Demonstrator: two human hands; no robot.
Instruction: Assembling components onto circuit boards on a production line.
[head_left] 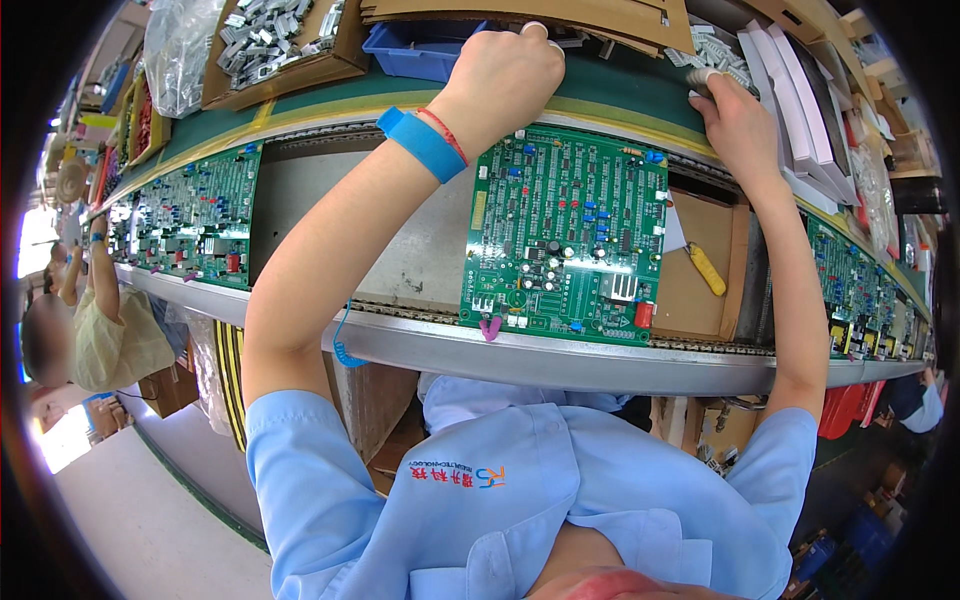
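Note:
A green circuit board [590,260], full of small parts, lies across the conveyor rails in front of me. My left hand [508,75] is beyond its far edge, beside a blue plastic bin [415,55]. Its fingers curl in, and what they hold, if anything, is hidden. At the far right, my right hand [738,125] reaches toward a heap of silvery metal parts [712,50]. Thumb and fingers are bent close together there; nothing between them can be made out. A blue wrist strap [425,143] circles my left wrist.
More circuit boards sit on the line at left [190,220] and right [850,280]. A cardboard box [285,85] of metal parts stands far left. A yellow-handled tool [705,270] rests in a cardboard tray [708,312]. Another person [115,340] is at the left.

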